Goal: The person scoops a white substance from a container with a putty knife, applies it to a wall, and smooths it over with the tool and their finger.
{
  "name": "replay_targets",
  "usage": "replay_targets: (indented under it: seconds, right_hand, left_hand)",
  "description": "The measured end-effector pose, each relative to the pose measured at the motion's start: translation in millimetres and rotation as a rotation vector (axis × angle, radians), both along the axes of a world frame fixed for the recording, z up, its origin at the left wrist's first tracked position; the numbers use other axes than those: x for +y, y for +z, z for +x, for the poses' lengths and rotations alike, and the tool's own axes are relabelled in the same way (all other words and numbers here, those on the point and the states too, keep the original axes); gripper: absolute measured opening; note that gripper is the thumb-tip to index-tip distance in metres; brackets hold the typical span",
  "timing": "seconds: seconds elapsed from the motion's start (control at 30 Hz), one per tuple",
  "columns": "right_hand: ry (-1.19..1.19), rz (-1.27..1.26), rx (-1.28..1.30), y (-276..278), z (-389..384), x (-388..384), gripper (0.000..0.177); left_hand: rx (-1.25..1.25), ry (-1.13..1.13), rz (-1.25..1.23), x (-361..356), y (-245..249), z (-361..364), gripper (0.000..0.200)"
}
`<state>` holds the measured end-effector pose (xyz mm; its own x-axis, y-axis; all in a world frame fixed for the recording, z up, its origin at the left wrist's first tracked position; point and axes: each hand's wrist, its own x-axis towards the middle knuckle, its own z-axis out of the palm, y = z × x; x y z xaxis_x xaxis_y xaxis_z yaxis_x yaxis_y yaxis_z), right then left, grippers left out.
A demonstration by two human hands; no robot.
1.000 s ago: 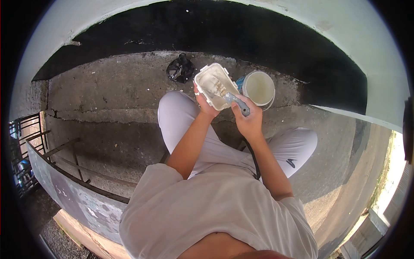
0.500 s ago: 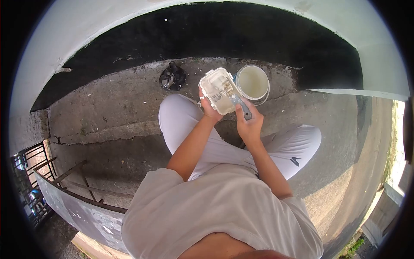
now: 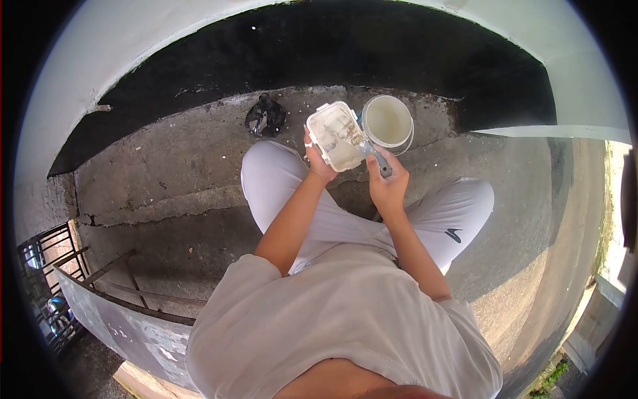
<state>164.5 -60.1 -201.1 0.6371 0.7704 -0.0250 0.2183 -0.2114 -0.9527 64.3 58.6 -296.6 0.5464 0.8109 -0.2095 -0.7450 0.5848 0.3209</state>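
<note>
Nearest: pale T-shirt [image 3: 332, 306]; light trousers [image 3: 274, 183], knees bent outward, small dark mark on the right leg; both hands in front, between the knees and the wall.

Left hand [image 3: 320, 166] curled round the outer side of a rectangular white plastic tub [image 3: 344, 158], supporting it; tub held above the floor, tilted so its open top faces the camera; off-white paste [image 3: 334, 122] smeared inside, thicker toward the far end; latch-like tabs on the rim.

Right hand [image 3: 393, 186] closed on the grey handle of a putty knife [image 3: 381, 159], thumb along the top; blade angled into the tub across its right side, speckled brown and white with residue; whether the blade touches the tub wall, cannot tell.

Step in hand, as judged: working or gathering the paste with the blade; such a move calls for a steady left-hand hold, the tub kept tilted, the blade low against the inner wall; a loose grip could let paste slip over the rim.

Beyond the right hand: round white bucket [image 3: 379, 126], upright on the concrete floor [image 3: 166, 163], just beside the tub in view, pale inside, wire handle down at its side; farther left, crumpled black plastic bag [image 3: 266, 120]; behind all, wall with a black lower band [image 3: 279, 53], pale above.
</note>
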Motion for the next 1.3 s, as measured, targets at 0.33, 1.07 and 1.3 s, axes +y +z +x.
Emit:
replay_targets:
  seconds: [0.33,1.07,1.3]
  right_hand:
    - [-0.034,0.084,-0.062,1,-15,2,0.030]
    - [-0.040,0.043,0.083,-7,-20,-5,0.031]
    - [-0.016,0.040,0.121,-14,-20,-14,0.032]
  left_hand:
    - [0.138,0.124,-0.099,-6,4,5,0.089]
    - [0.028,0.092,-0.050,-7,-6,-4,0.088]
    - [0.141,0.147,-0.020,-11,7,2,0.091]
